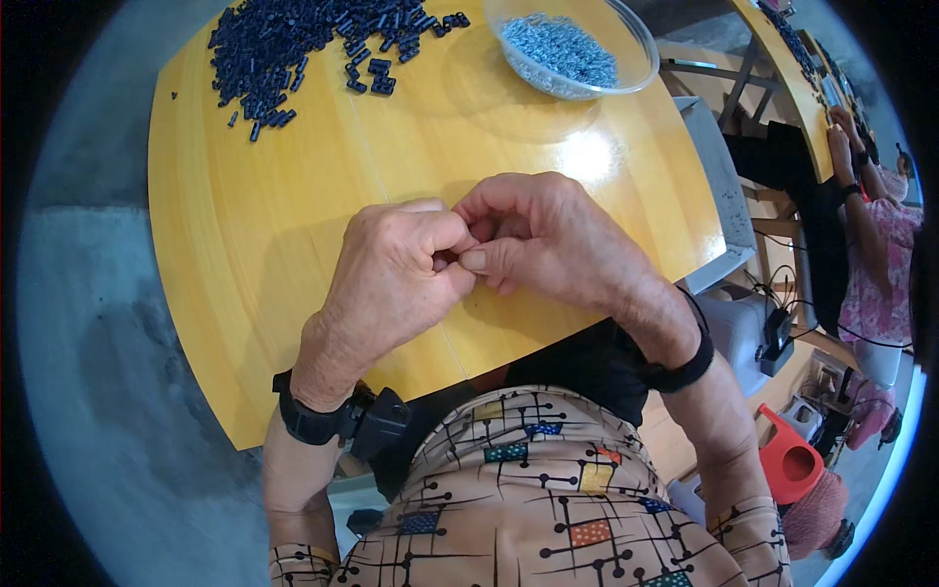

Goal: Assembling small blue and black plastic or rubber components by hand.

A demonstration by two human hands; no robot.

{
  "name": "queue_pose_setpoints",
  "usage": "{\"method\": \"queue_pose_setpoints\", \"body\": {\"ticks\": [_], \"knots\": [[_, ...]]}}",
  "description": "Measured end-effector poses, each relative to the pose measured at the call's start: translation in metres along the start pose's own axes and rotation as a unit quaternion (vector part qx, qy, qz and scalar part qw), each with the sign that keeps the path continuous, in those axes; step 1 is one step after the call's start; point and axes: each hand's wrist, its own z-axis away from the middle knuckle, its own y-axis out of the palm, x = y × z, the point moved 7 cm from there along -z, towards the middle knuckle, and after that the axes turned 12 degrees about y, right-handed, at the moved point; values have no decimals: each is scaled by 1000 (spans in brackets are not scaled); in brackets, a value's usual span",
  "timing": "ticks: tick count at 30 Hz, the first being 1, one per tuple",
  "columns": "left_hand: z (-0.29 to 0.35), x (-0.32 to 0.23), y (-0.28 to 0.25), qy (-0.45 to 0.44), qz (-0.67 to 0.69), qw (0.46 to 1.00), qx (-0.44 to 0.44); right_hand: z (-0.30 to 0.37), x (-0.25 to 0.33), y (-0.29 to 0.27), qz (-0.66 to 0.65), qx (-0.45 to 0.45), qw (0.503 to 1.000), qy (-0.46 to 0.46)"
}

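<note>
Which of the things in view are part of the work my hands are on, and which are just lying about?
In use:
left hand and right hand, fingertips pinched together over the yellow table; what they pinch is hidden
pile of dark parts
clear bowl of small grey pieces

Lying about:
red container
co-worker's table

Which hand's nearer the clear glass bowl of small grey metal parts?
Right. The right hand sits below the clear glass bowl; the left hand is lower and farther left.
</note>
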Motion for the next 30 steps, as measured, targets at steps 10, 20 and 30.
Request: {"method": "queue_pose_setpoints", "body": {"ticks": [10, 20, 30], "knots": [[4, 3, 2, -11, 63, 998, -7, -3, -2, 4, -51, 85, 991, 88], [3, 5, 5, -11, 69, 998, -7, -6, -1, 2, 43, 65, 994, 75], [4, 9, 8, -29, 72, 997, -3, -7, 1, 1, 89, 21, 996, 10]]}}
